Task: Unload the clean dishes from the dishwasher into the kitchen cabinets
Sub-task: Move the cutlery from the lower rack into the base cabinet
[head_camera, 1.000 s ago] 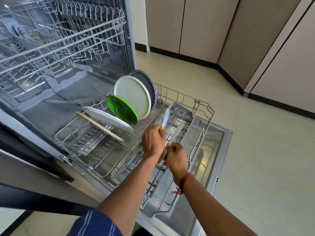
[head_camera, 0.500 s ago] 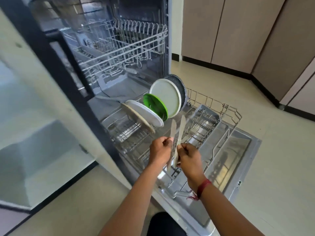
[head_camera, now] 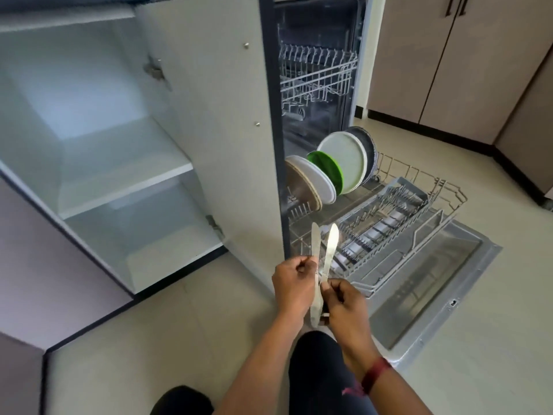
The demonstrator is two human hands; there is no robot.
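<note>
Head camera: a person's left hand (head_camera: 294,283) is closed around the handle of a silver table knife (head_camera: 315,253), blade pointing up toward twelve o'clock, while the right hand (head_camera: 344,301), with a red thread band (head_camera: 375,374) at the wrist, is curled shut on a second silver table knife (head_camera: 331,248) just beside it; the two knives cross near the handles. At one to two o'clock from the hands, the grey wire lower rack (head_camera: 425,205) stands pulled out over the open stainless dishwasher door (head_camera: 434,283). At the rack's far end, at twelve o'clock, five plates stand on edge: a tan plate (head_camera: 299,187), a white plate (head_camera: 314,178), a green plate (head_camera: 326,167), a larger pale round plate (head_camera: 347,160) and a dark speckled plate (head_camera: 366,139). At ten o'clock a white open cabinet (head_camera: 125,175) shows bare shelves. Brown cupboard doors (head_camera: 434,55) line the wall at one o'clock.
</note>
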